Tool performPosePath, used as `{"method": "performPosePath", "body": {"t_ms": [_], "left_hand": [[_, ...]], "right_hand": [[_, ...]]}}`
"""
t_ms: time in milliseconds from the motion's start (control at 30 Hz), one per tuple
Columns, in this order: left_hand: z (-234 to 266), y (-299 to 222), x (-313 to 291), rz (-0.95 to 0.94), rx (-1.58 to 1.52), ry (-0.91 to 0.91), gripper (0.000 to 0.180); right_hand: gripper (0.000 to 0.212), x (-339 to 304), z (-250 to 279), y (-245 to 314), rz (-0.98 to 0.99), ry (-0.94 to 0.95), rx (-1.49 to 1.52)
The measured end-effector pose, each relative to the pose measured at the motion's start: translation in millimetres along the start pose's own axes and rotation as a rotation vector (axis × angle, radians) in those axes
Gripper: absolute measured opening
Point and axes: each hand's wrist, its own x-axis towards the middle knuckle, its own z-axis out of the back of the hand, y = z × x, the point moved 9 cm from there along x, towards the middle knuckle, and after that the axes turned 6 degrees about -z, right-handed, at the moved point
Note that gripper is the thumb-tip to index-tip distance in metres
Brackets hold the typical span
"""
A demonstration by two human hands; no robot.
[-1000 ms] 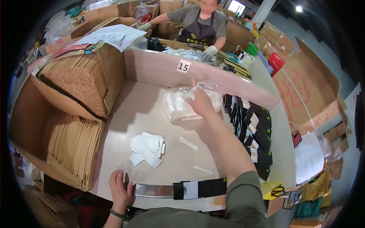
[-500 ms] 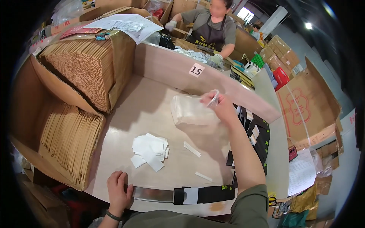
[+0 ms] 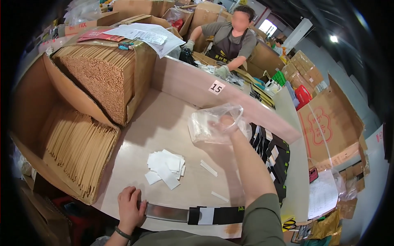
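Note:
At the table's near edge my left hand (image 3: pixel 130 208) lies with its fingers stretched out on the tabletop. Its thumb touches the left end of a grey, shiny flat strip (image 3: pixel 166 212). A black sleeve with a white band (image 3: pixel 230 215) sits around the strip's right part. Farther off, my right hand (image 3: pixel 225 123) reaches into a clear plastic bag (image 3: pixel 239 112); the film and blur hide its fingers. Clear or whitish flat contents (image 3: pixel 200 128) show in the bag's left side. A pile of white paper slips (image 3: pixel 166 164) lies between the hands.
On the left stand a carton of thin wooden sticks (image 3: pixel 80 151) and a bundle of sticks (image 3: pixel 98 78). Black sleeves (image 3: pixel 277 158) are heaped at right. A low partition (image 3: pixel 184 80) edges the table; behind it a gloved co-worker (image 3: pixel 234 41) handles pieces. Narrow white strips (image 3: pixel 209 168) lie mid-table.
My right hand has gone from above the bag, where it pinched clear film, down into the bag, whose film now stands up around it. My left hand stays by the strip.

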Motion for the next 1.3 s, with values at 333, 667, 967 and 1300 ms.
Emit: {"method": "performPosePath", "body": {"t_ms": [333, 667, 967, 1300], "left_hand": [[-1, -4, 4, -0.027, -0.011, -0.010, 0.046], [-1, 6, -7, -0.016, 0.057, -0.020, 0.047], [-4, -6, 1, -0.049, 0.079, 0.013, 0.045], [138, 69, 6, 0.040, 0.435, -0.263, 0.031]], "right_hand": [[0.064, 71, -55, -87, 0.071, 0.107, 0.834], [0.039, -106, 107, -26, -0.156, -0.500, 0.652], [0.065, -206, -93, 41, 0.134, -0.047, 0.061], [0.024, -246, -107, 44, 0.247, -0.279, 0.038]]}}
